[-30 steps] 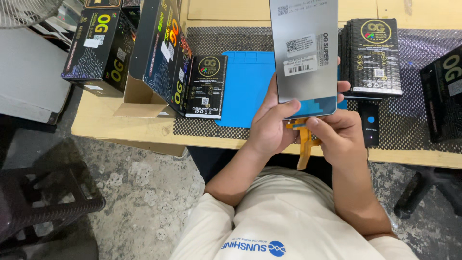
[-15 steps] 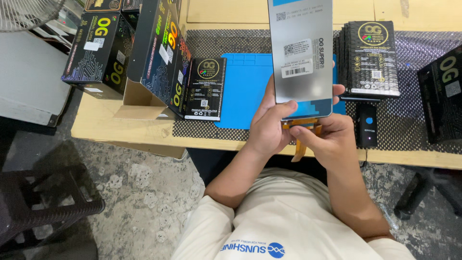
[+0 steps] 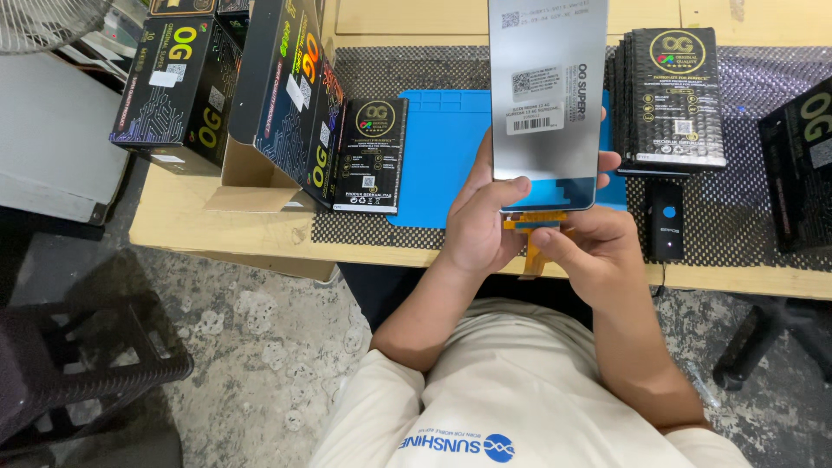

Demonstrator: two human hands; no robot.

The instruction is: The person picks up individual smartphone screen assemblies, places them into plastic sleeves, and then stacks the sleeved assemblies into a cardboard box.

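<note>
Holding a grey phone screen panel (image 3: pixel 546 104) upright at upper centre, the left hand (image 3: pixel 481 225) grips its lower edge; the right hand (image 3: pixel 598 251) pinches the orange ribbon cable (image 3: pixel 533 238) below.

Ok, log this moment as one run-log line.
left hand: grips display panel upright | right hand: at orange flex cable | below: blue mat

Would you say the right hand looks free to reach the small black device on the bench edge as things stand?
Probably not at once: the right hand is busy at the orange ribbon under the screen panel. The black device lies uncovered just beside it.
</note>
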